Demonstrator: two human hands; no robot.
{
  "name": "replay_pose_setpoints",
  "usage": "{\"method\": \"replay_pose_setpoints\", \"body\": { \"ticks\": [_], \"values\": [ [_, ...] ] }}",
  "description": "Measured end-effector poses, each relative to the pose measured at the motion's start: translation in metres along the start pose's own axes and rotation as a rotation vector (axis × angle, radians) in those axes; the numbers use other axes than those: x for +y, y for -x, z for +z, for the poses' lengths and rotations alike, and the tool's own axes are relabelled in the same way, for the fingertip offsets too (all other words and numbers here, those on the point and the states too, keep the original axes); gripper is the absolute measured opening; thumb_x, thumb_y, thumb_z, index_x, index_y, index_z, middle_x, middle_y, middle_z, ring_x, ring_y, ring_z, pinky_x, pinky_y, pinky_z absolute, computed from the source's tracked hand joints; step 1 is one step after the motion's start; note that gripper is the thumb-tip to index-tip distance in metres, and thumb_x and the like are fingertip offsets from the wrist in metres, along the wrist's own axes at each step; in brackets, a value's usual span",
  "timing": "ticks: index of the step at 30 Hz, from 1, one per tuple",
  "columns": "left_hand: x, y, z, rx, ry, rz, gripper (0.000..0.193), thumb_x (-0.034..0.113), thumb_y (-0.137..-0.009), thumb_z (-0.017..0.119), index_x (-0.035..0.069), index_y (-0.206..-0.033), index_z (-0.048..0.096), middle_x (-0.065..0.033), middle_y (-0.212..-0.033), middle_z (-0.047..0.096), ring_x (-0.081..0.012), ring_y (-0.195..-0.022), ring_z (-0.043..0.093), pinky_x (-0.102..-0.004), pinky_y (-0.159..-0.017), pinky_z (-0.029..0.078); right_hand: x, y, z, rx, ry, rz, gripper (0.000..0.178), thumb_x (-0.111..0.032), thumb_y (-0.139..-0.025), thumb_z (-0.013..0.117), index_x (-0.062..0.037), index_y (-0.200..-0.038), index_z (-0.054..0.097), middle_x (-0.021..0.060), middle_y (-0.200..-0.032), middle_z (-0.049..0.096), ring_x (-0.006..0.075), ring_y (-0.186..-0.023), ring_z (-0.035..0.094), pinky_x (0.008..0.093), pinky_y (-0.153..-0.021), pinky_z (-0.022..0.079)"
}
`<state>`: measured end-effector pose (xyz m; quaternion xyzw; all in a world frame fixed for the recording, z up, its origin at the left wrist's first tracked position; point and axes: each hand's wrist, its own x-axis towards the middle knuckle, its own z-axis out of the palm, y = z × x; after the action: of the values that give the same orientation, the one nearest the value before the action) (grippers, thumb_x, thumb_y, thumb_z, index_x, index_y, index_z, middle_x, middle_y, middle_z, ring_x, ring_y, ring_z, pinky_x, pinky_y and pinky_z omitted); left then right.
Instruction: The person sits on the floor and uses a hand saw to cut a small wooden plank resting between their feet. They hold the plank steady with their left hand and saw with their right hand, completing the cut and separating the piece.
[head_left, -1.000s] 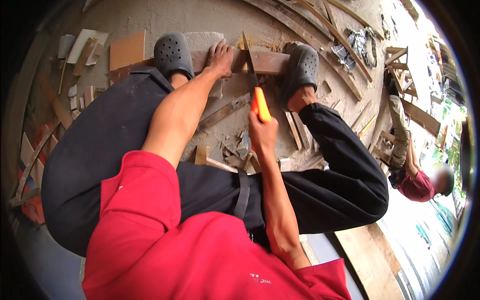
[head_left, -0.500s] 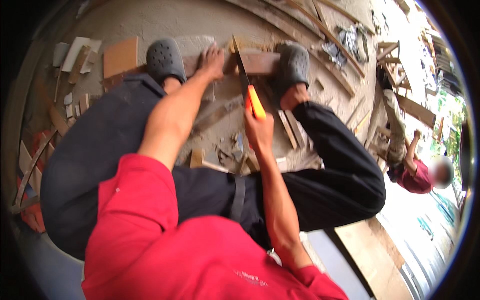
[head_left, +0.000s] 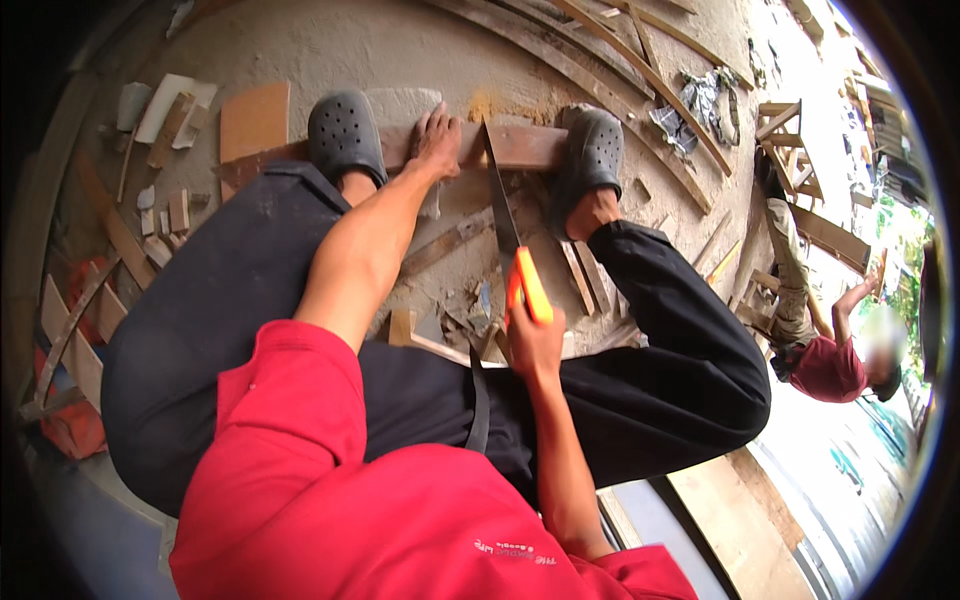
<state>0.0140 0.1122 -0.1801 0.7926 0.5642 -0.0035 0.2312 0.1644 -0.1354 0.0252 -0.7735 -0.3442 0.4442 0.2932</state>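
Observation:
My right hand (head_left: 537, 343) is wrapped round the orange handle of a handsaw (head_left: 503, 215), whose dark blade slants away from me. The blade's far end meets a brown wooden plank (head_left: 525, 147) lying crosswise between my feet. Across the same plank, left of the saw, my left hand (head_left: 437, 145) presses down with its fingers over the far edge. My left grey clog (head_left: 345, 132) and right grey clog (head_left: 594, 148) rest on the plank on either side. A patch of yellow sawdust (head_left: 483, 103) lies just beyond the cut.
Long timber strips (head_left: 640, 130) lie at the far right beside crumpled dark plastic (head_left: 700, 105). An orange-brown board (head_left: 254, 120) and several offcuts (head_left: 170, 125) are at the left. Wood scraps (head_left: 465, 320) litter the ground before me. Another person (head_left: 825, 365) is at the right.
My right hand has drawn the saw back toward me, so more of the blade lies on my side of the plank. My left hand stays on the plank. The other person's arm has moved.

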Motion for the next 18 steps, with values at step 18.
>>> {"method": "replay_pose_setpoints", "body": {
  "ticks": [18],
  "values": [
    [0.016,0.013,0.008,-0.053,-0.002,0.003,0.09,0.015,-0.057,0.078,-0.001,-0.135,0.037,-0.0218,-0.14,0.04,-0.036,-0.144,0.02,-0.0496,-0.118,0.014,-0.001,-0.043,0.016,0.02,0.117,0.032,0.028,-0.018,-0.082,0.063,0.0076,-0.071,0.06,0.0169,-0.057,0.056,0.0153,-0.056,0.058,0.039,-0.051,0.042]
  ]
}}
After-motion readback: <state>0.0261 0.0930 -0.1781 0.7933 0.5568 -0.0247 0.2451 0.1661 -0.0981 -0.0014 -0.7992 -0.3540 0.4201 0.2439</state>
